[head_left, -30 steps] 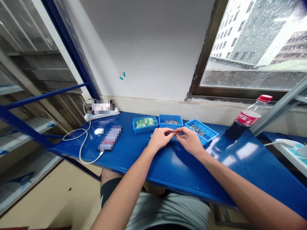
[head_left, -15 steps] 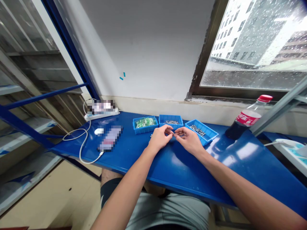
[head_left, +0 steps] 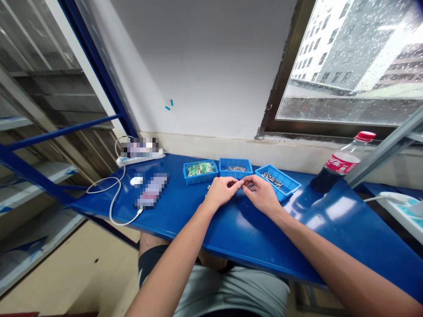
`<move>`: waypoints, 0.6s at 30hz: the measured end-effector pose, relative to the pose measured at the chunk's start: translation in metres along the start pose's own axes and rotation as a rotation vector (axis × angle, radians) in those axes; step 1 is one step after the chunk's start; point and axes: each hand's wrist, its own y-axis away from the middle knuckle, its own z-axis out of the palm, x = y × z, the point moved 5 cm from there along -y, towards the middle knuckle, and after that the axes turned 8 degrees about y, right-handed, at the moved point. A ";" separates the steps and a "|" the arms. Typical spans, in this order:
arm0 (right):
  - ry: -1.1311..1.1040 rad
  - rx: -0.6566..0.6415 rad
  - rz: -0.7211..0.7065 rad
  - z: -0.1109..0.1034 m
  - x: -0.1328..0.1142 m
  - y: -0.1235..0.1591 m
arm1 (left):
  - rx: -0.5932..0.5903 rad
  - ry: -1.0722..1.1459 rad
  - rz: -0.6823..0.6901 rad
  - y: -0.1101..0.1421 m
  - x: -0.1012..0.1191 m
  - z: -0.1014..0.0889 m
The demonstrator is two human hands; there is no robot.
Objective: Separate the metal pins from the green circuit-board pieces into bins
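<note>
My left hand and my right hand meet fingertip to fingertip above the blue table. Both are closed in a pinch, and whatever lies between the fingers is too small or hidden to name. Just behind them stand three blue bins. The left bin has green and clear small pieces in it. Thin metal pins or screws lie in the middle bin. Short dark and silvery metal parts fill some of the angled right bin, close to my right hand. A tiny metal piece shows beside my left hand.
A cola bottle with a red cap stands at the back right. On the left lie a blurred phone on a white cable, a white round object and a power strip. Another power strip is at far right.
My fingertips have come closer together and now touch. My left fingers have curled lower and slightly to the right. The bins have not moved.
</note>
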 end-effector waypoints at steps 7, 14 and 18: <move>0.008 -0.026 -0.030 0.002 0.001 0.001 | 0.034 0.024 -0.004 -0.001 -0.007 0.000; -0.006 -0.015 0.040 0.001 0.002 0.001 | 0.037 0.050 0.038 -0.003 -0.012 0.002; 0.013 -0.012 0.041 0.000 -0.002 0.001 | 0.038 0.008 0.067 -0.003 -0.010 0.002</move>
